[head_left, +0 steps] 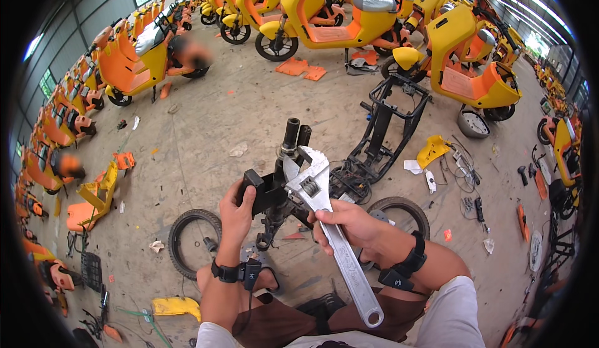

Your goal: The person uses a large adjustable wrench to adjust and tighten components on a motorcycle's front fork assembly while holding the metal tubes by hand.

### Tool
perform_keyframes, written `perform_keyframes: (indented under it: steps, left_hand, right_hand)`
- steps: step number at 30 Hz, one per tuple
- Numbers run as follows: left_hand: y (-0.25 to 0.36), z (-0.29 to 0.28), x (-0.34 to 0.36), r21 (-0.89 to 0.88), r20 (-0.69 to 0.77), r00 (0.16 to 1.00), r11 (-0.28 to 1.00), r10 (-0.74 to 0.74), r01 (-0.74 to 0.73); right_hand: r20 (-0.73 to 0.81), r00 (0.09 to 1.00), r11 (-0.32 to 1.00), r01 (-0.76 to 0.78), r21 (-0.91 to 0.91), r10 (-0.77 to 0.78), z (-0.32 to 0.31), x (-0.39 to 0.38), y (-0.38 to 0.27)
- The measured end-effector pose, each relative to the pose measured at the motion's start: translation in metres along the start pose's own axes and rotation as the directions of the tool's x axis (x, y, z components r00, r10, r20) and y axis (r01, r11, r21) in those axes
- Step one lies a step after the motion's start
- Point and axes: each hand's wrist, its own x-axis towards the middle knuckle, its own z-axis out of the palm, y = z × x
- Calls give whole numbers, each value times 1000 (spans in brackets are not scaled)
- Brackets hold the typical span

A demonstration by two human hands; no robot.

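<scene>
My right hand (346,226) is closed around the handle of a big silver adjustable wrench (343,254). The wrench's jaws point up and away from me, next to a black metal tube (291,137) that stands upright; whether they touch it, I cannot tell. My left hand (238,207) grips a black box-like bracket (254,186) beside the tube, just left of the wrench head. Below the bracket, dark fork parts (269,223) run down toward the floor between my legs. Part of the tube is hidden behind the wrench.
Wheels with black tyres (194,243) lie on the floor by both my feet. Ahead to the right rests a bare black scooter frame (390,120). Yellow and orange scooters (337,20) stand in rows around. Loose yellow panels (176,307) and cables (462,161) are scattered about.
</scene>
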Motion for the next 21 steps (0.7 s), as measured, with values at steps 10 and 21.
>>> perform_keyframes:
  steps: [10, 21]
  left_hand:
    - [-3, 3, -2, -9, -31, 1000, 1000, -3, 3]
    - [2, 3, -5, 32, -70, 998, 999, 4, -2]
  right_hand:
    - [67, 997, 999, -30, -44, 33, -24, 9, -15]
    - [38, 997, 998, -68, -14, 68, 1, 20, -9]
